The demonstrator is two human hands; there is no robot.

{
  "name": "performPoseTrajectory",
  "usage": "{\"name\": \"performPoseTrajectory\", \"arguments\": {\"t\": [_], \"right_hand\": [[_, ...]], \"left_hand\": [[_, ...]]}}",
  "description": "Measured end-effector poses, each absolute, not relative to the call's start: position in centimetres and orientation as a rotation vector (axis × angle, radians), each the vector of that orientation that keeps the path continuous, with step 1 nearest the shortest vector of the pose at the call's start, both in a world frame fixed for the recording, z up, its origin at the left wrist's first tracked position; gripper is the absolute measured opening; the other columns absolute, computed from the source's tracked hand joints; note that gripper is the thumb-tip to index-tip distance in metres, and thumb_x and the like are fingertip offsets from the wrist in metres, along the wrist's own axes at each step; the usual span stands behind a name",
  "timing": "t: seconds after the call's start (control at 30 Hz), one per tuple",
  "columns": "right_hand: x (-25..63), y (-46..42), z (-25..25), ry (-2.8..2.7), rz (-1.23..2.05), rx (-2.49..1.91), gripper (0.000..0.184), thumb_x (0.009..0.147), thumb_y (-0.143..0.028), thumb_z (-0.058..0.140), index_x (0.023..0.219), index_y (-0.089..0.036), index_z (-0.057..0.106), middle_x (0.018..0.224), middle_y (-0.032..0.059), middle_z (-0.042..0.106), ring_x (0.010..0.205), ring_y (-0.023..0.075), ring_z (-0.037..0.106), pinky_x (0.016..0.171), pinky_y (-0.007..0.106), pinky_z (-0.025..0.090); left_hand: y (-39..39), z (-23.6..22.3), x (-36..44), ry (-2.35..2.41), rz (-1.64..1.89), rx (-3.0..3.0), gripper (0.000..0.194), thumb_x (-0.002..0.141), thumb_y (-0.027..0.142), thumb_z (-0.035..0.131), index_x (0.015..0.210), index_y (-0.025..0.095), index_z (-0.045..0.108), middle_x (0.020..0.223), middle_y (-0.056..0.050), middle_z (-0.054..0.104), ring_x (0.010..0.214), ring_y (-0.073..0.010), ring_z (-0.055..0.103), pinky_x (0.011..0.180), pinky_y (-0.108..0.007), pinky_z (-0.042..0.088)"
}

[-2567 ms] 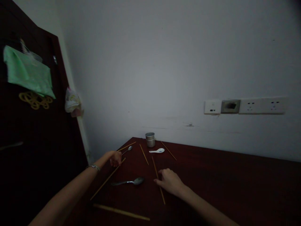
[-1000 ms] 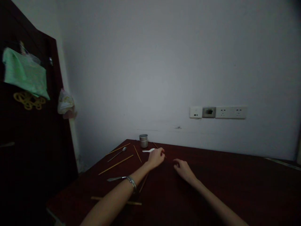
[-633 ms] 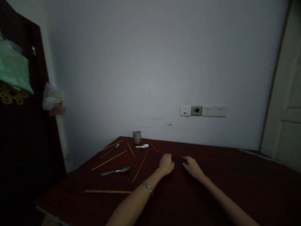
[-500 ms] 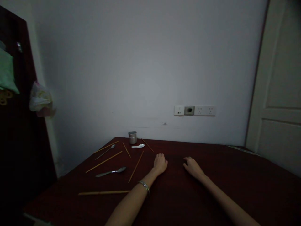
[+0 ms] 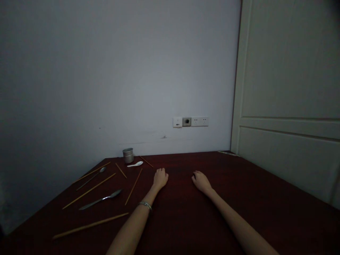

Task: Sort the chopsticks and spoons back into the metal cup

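My left hand (image 5: 160, 178) rests on the dark red table (image 5: 183, 212), fingers bunched and curled under, with no object visible in it. A metal bracelet (image 5: 146, 204) circles that wrist. To its right lies my right hand (image 5: 202, 182), loosely bent with thumb and fingers slightly apart, holding nothing. Left of my left hand is a chopstick (image 5: 133, 186), lying slantwise. Farther left lie a metal spoon (image 5: 102, 200), a long-handled spoon (image 5: 91, 179) and a thicker chopstick (image 5: 90, 225) near the front. A white soup spoon (image 5: 135, 164) lies before an upright metal cup (image 5: 128, 156).
More chopsticks lie about: one long chopstick (image 5: 89, 191) at left, a short-looking chopstick (image 5: 121, 170) before the cup, another chopstick (image 5: 146, 161) behind my left hand. The wall (image 5: 148, 71) carries sockets (image 5: 199, 121). A pale panelled door (image 5: 287, 88) stands at right.
My left hand has left the long-handled spoon, passed near the far chopstick and come to rest beside my right hand. The view has turned right, so the dark door is gone.
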State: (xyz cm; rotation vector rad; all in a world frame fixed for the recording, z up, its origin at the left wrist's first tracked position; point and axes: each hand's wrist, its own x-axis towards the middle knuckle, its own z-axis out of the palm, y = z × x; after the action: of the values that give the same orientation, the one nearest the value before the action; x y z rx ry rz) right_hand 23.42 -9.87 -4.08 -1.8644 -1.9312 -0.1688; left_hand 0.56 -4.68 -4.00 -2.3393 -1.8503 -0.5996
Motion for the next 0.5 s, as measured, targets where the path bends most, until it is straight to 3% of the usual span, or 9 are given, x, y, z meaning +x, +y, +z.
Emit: {"name": "performPoseTrajectory", "arguments": {"t": [0.3, 0.5], "right_hand": [[23.18, -10.13, -3.66, -1.935, -0.155, -1.886, 0.033, 0.081, -0.023, 0.037, 0.093, -0.007, 0.062, 0.100, 0.0178, 0.061, 0.096, 0.0224, 0.055, 0.086, 0.028, 0.035], [23.44, -9.81, -3.58, -1.968, -0.135, -1.877, 0.037, 0.081, -0.024, 0.037, 0.103, -0.006, 0.059, 0.111, 0.0178, 0.056, 0.106, 0.0223, 0.050, 0.091, 0.028, 0.032]], "left_hand": [[-4.72, -3.97, 0.49, -1.834, -0.643, -2.341, 0.027, 0.080, 0.026, 0.037, 0.096, 0.013, 0.053, 0.101, -0.012, 0.056, 0.098, -0.0200, 0.049, 0.084, -0.028, 0.035], [-5.15, -3.67, 0.56, -1.847, -0.633, -2.351, 0.027, 0.081, 0.026, 0.036, 0.096, 0.013, 0.053, 0.102, -0.011, 0.056, 0.099, -0.0196, 0.048, 0.084, -0.027, 0.035]]}}
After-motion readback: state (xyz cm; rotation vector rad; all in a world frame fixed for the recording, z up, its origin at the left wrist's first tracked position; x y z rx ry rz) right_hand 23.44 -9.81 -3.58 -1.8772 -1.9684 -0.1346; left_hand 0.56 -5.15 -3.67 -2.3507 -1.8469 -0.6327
